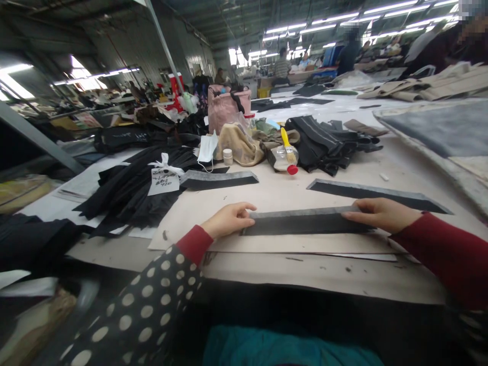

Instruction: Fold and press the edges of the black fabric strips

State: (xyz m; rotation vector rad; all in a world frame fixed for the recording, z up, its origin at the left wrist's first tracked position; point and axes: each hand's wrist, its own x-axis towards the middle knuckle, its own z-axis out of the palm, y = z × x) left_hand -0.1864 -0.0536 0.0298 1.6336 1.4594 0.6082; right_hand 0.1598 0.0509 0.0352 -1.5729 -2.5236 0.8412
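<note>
A long dark fabric strip (305, 222) with a grey upper edge lies level in front of me, just over the pale board (267, 245). My left hand (231, 219) pinches its left end between thumb and fingers. At the other end my right hand (375, 213) grips the strip, thumb in front and fingers behind. Beyond it, a similar strip (223, 180) lies to the left and another strip (377, 195) to the right, both with grey upper edges.
Black fabric pieces (125, 188) with a handwritten tag (163, 181) fan out at left. Farther back are a face mask (208, 148), a small jar (227, 157), a yellow-handled brush (286, 145), a pink bag (229, 109) and a dark fabric pile (324, 142). People work in the background.
</note>
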